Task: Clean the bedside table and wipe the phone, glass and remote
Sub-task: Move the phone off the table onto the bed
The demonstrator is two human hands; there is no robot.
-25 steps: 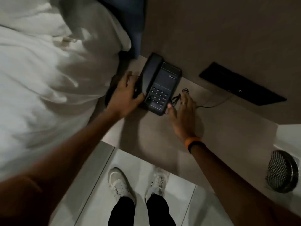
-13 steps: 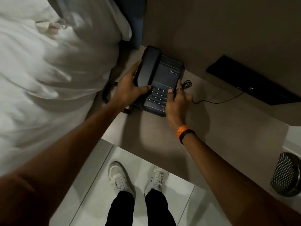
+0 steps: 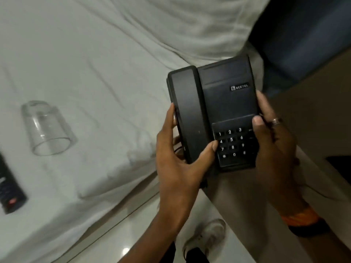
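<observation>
A black desk phone (image 3: 226,103) with its handset on the cradle is held up in the air over the gap between bed and bedside table (image 3: 313,114). My left hand (image 3: 180,168) grips its handset side, thumb on the keypad edge. My right hand (image 3: 273,147) grips the other side, thumb on top. A clear glass (image 3: 45,128) lies on its side on the white bed sheet at the left. The black remote (image 3: 9,188) lies on the sheet at the left edge, partly cut off.
The white bed (image 3: 95,73) fills the left and top. A dark blue headboard (image 3: 303,35) stands at top right. A dark panel's corner (image 3: 341,168) shows at the right edge. Pale floor tiles (image 3: 133,234) and my white shoe (image 3: 207,238) are below.
Both hands have closed on the phone and lifted it off the bedside table toward the bed. My view has swung left, bringing the glass and remote into sight.
</observation>
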